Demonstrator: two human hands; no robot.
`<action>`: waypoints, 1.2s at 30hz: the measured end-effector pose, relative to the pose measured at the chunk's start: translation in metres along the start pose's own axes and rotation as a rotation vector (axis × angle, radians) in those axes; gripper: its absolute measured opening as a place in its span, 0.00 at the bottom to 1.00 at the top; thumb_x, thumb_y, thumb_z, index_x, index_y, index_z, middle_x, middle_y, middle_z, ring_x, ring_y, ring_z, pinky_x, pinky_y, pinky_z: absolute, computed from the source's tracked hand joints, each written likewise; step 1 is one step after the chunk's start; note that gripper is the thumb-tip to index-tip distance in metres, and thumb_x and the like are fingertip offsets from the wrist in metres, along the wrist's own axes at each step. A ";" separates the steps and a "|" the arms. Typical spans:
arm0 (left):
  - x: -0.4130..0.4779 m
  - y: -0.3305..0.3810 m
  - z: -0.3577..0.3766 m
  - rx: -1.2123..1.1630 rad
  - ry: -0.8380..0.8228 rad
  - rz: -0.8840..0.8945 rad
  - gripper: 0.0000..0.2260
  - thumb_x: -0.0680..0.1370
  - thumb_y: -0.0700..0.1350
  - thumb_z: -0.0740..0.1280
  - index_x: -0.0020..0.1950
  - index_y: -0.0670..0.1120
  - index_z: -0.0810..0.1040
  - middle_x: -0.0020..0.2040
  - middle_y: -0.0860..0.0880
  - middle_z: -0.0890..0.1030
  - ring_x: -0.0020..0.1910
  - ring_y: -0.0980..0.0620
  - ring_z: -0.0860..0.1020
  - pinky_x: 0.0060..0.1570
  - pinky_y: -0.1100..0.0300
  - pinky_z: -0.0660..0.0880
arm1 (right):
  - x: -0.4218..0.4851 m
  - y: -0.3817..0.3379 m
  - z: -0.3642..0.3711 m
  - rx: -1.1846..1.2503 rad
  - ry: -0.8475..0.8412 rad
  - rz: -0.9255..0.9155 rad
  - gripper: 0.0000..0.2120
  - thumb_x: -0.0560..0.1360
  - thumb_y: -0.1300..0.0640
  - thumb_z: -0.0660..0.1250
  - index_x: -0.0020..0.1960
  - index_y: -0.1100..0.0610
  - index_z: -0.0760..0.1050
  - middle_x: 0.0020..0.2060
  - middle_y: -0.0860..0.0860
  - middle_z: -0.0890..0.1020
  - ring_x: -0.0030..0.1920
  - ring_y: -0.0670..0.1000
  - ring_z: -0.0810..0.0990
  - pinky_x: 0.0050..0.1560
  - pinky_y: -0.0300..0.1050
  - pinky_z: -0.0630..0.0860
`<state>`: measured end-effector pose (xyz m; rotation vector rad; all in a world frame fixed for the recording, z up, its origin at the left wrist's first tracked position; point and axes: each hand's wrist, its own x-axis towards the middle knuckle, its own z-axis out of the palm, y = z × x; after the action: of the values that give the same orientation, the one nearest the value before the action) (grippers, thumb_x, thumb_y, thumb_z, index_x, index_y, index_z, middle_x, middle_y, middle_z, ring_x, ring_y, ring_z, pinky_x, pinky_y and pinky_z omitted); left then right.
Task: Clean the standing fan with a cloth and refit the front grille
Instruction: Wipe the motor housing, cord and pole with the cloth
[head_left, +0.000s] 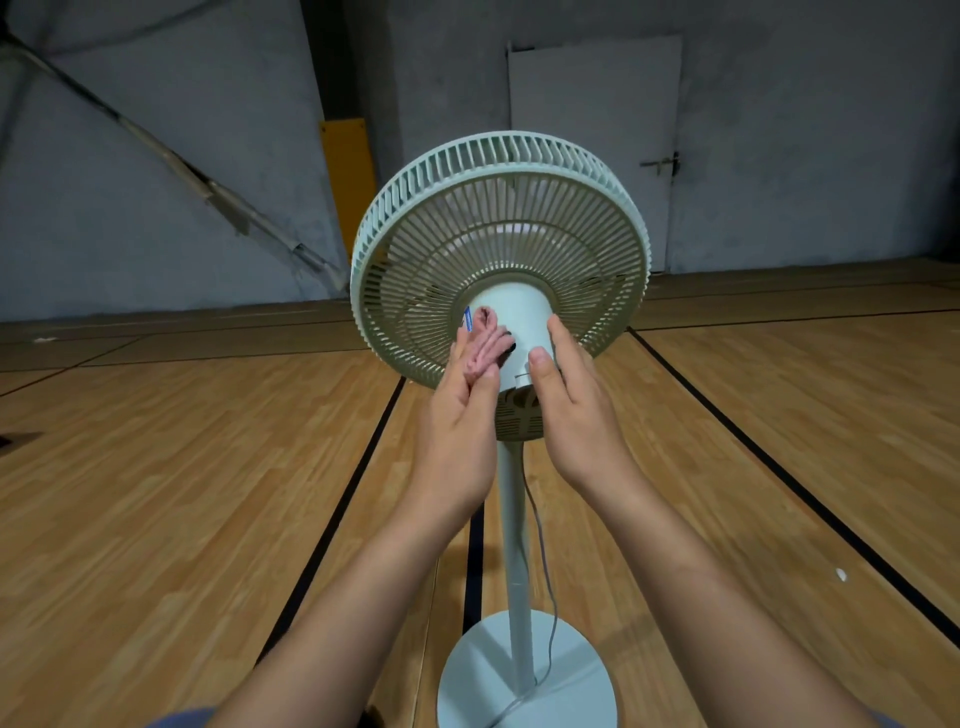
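A pale green standing fan (498, 244) faces away from me, its rear grille and white motor housing (511, 322) toward the camera. My left hand (460, 415) holds a folded pink cloth (483, 348) between thumb and fingers against the left side of the motor housing. My right hand (566, 400) rests on the right side of the housing with straight fingers, thumb on its back. The fan's pole (514, 545) runs down to a round base (524, 675). The front of the fan is hidden.
A grey power cord (545, 571) hangs along the pole to the base. Wooden court floor (182, 493) with black lines (337, 493) spreads all around. Grey wall, a white door (597, 130) and a yellow pad (348, 171) stand behind the fan.
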<state>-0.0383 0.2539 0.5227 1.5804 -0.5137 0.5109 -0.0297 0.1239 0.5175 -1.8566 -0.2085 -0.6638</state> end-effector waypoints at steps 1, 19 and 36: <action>-0.006 -0.004 -0.001 0.024 -0.006 0.026 0.17 0.89 0.41 0.58 0.75 0.49 0.78 0.79 0.65 0.69 0.81 0.67 0.60 0.82 0.59 0.59 | 0.000 0.001 0.000 0.010 -0.006 -0.003 0.28 0.87 0.43 0.56 0.85 0.48 0.56 0.84 0.47 0.59 0.83 0.45 0.56 0.83 0.49 0.55; 0.000 -0.028 -0.024 -0.082 0.017 -0.092 0.11 0.84 0.54 0.68 0.63 0.69 0.84 0.65 0.58 0.85 0.69 0.56 0.81 0.70 0.54 0.78 | 0.013 0.008 -0.018 0.297 -0.105 0.045 0.43 0.69 0.34 0.78 0.80 0.38 0.66 0.73 0.37 0.75 0.69 0.42 0.78 0.67 0.53 0.80; 0.039 -0.001 -0.034 0.251 0.135 -0.040 0.17 0.83 0.58 0.70 0.40 0.49 0.85 0.35 0.45 0.85 0.33 0.50 0.82 0.37 0.52 0.76 | 0.048 -0.028 -0.025 0.097 -0.028 0.067 0.43 0.68 0.28 0.75 0.76 0.49 0.75 0.74 0.46 0.77 0.74 0.46 0.73 0.76 0.55 0.70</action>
<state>-0.0073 0.2872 0.5483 1.7767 -0.3235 0.6664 -0.0108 0.1035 0.5723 -1.7729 -0.1924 -0.5728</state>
